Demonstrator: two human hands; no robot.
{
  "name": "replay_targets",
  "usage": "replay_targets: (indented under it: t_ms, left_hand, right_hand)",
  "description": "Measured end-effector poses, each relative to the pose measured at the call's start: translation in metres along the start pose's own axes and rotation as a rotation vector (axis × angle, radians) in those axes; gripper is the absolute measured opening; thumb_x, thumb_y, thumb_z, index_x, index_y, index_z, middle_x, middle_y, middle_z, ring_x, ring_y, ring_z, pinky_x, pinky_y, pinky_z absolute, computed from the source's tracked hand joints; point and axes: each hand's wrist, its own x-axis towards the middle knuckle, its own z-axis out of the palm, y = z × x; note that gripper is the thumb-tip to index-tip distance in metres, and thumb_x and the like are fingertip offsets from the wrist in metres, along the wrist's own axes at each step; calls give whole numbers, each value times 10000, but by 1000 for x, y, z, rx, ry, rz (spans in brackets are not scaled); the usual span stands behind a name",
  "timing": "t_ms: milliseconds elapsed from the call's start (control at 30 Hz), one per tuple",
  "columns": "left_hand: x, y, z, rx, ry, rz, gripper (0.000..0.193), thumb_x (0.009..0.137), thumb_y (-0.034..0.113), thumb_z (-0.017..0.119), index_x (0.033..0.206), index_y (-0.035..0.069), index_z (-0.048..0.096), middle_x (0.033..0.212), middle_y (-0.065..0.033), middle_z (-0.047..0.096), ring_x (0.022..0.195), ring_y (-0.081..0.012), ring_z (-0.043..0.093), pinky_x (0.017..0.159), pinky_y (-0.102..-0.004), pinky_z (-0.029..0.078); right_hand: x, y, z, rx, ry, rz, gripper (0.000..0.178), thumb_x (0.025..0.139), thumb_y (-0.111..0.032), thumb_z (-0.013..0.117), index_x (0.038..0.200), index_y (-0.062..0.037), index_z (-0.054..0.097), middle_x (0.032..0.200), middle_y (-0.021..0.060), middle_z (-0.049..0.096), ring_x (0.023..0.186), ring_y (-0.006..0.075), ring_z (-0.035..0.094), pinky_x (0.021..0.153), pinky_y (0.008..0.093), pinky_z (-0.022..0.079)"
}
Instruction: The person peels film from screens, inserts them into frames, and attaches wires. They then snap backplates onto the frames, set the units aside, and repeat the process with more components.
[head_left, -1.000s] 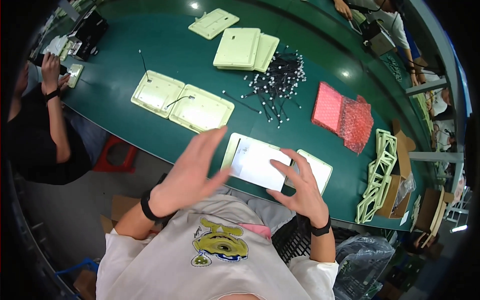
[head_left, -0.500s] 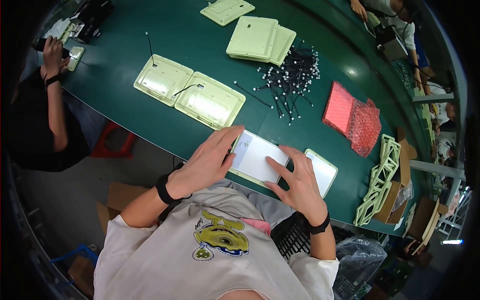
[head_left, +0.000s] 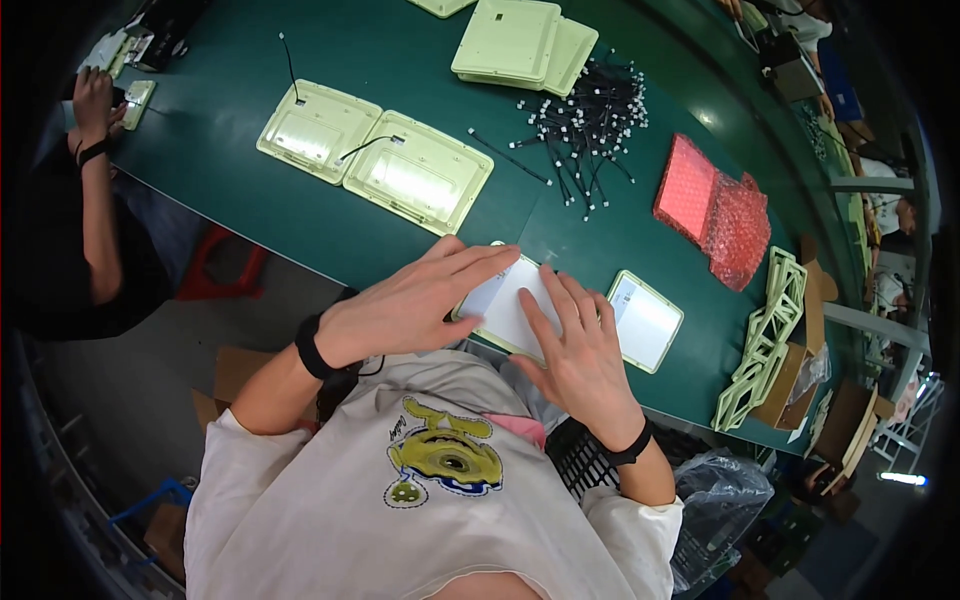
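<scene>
A white flat panel in a pale green frame [head_left: 512,322] lies on the near edge of the table, mostly beneath both hands. My left hand [head_left: 415,305] lies over its left side, fingers stretched out toward the far edge and thumb on the near left part. Spread fingers of my right hand [head_left: 580,350] rest on the panel's right side. Both hands are open, and their undersides are hidden. Just right of my right hand lies a second framed white panel [head_left: 645,325], untouched.
Two pale green covers [head_left: 415,185] with black leads lie beyond my left hand. Farther off are stacked covers [head_left: 508,42], a heap of black cables [head_left: 595,115] and red bubble wrap [head_left: 735,230]. Green frames [head_left: 755,345] lean by a carton at right. A co-worker's hand [head_left: 93,100] is at left.
My left fingers now reach farther across the panel's far edge. My right fingers have straightened and come closer to the left hand. The whole view has shifted slightly.
</scene>
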Motion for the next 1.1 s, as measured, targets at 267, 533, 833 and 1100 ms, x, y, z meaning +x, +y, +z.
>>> replay_targets:
  t_ms: [267, 533, 833, 1100]
  left_hand:
    - [-4, 5, -8, 166, -148, 52, 1007, 744, 68, 875, 1625, 23, 391, 1635, -94, 483, 1287, -327, 546, 1045, -408, 556]
    - [-7, 4, -3, 171, -119, 66, 986, 720, 66, 879, 1592, 6, 424, 1631, -98, 483, 1282, -328, 549, 1057, -409, 545]
    - [-3, 4, -3, 124, -92, 79, 867, 734, 31, 852, 1509, -42, 471, 1535, -160, 531, 1292, -333, 533, 1103, -415, 505]
    - [-10, 5, -1, 210, -117, 57, 857, 756, 122, 879, 1505, -33, 491, 1572, -165, 492, 1328, -328, 532, 1127, -440, 485]
  right_hand:
    - [-6, -9, 10, -43, 13, 1, 739, 803, -238, 857, 1465, -34, 597, 1636, 268, 410, 1410, 443, 476, 1124, 551, 421]
    - [-2, -13, 8, 26, 51, 16, 714, 750, -168, 871, 1404, -29, 619, 1551, 262, 444, 1347, 438, 492, 1103, 546, 429]
    - [18, -5, -3, 206, -32, 125, 723, 696, -160, 918, 1338, -29, 611, 1431, 244, 490, 1267, 427, 511, 1113, 528, 408]
    - [-2, -27, 18, -184, -4, 71, 768, 813, -211, 868, 1480, -12, 545, 1583, 268, 445, 1429, 437, 474, 1165, 567, 403]
